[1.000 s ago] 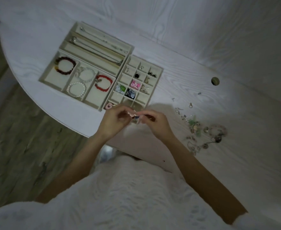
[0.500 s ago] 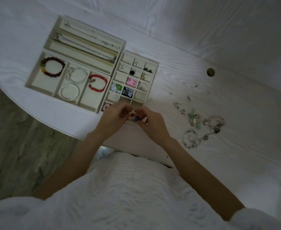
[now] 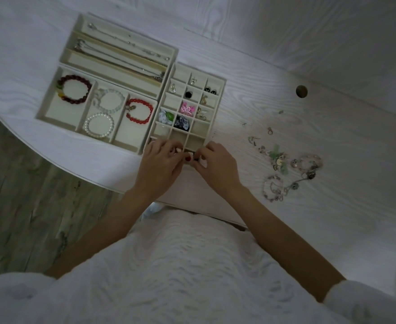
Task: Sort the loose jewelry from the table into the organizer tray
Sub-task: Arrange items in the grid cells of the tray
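A cream organizer tray point(image 3: 222, 90) with many small cells lies on the white table, next to a bracelet tray point(image 3: 52, 97) and a necklace tray point(image 3: 75, 59). Over its near edge, my left hand point(image 3: 160, 163) and my right hand point(image 3: 218, 164) meet, fingertips together. Between them they pinch a small piece with a red bead point(image 3: 188, 159); the rest of it is hidden by the fingers. Loose jewelry point(image 3: 285, 164) lies in a scattered pile on the table to the right of my right hand.
Bracelets fill the left tray: dark red point(image 3: 74, 88), clear point(image 3: 110, 100), pearl point(image 3: 98, 125), bright red point(image 3: 139, 111). Chains lie in the long slots. A round cable hole point(image 3: 301, 91) sits at the back right. The table's curved edge point(image 3: 75, 169) runs near left, floor below.
The view has shifted, so the trays and the loose pile sit differently in frame. Both hands stay together over the small-cell tray's near edge, still pinching the small piece.
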`<state>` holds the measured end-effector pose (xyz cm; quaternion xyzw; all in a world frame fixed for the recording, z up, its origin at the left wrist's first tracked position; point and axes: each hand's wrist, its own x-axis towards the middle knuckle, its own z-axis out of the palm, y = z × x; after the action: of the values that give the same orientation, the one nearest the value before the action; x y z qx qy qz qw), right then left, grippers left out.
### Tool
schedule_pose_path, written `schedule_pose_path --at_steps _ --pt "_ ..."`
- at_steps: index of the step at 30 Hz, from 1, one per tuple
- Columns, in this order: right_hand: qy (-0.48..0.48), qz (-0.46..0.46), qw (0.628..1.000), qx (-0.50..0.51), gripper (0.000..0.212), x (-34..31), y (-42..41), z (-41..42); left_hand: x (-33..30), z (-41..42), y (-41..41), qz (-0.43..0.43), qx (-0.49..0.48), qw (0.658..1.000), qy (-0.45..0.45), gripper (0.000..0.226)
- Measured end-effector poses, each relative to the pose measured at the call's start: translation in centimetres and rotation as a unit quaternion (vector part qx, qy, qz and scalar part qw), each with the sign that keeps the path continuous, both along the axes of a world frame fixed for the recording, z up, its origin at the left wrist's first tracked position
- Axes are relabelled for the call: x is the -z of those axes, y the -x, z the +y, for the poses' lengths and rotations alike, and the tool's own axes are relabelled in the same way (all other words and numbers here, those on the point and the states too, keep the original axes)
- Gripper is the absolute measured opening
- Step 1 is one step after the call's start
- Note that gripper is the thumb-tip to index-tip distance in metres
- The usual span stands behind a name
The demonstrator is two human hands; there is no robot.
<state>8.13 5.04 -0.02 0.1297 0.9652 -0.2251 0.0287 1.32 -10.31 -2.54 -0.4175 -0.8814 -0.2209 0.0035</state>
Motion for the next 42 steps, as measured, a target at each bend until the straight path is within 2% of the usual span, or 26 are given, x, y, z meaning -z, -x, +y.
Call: schedule_pose_path --at_steps 5,10,16,18,24,29,33,37,42 --pt "0.016 -0.094 0.995 -0.001 0.019 -0.8 1.1 -0.2 0.1 0.0 0.0 0.006 0.014 1.000 0.027 0.029" --pt "0.111 -0.156 0.979 0.068 0.014 -1.4 1.8 0.2 0.2 -0.2 0.3 0.021 0.010 0.998 0.057 0.028" --pt "0.112 -0.217 0.960 0.133 0.012 -1.9 2.6 0.1 0.3 0.1 0.4 -0.002 -0.013 0.997 0.075 0.024" --pt "0.096 -0.229 0.961 0.123 0.011 -2.2 2.8 0.0 0.3 0.2 0.4 -0.008 -0.018 0.997 0.069 0.025" --pt "-0.009 -0.185 0.982 0.038 0.016 -2.3 2.5 -0.2 0.4 0.6 0.5 -0.026 -0.038 0.999 0.030 0.020" --pt "-0.114 -0.146 0.982 -0.046 0.018 -2.2 3.1 -0.4 0.7 0.7 0.4 -0.032 -0.047 0.998 0.005 0.018" --pt "-0.115 -0.144 0.982 -0.048 0.016 -2.2 3.2 -0.5 0.7 0.7 0.1 -0.033 -0.059 0.998 0.004 0.018" --pt "-0.050 -0.157 0.986 -0.011 0.015 -1.9 3.2 -0.9 0.5 0.8 0.1 -0.053 -0.064 0.997 -0.004 0.020" --pt "-0.089 -0.070 0.992 -0.059 0.008 -1.7 2.6 -0.6 0.7 0.6 0.0 -0.053 -0.073 0.996 -0.004 0.020"
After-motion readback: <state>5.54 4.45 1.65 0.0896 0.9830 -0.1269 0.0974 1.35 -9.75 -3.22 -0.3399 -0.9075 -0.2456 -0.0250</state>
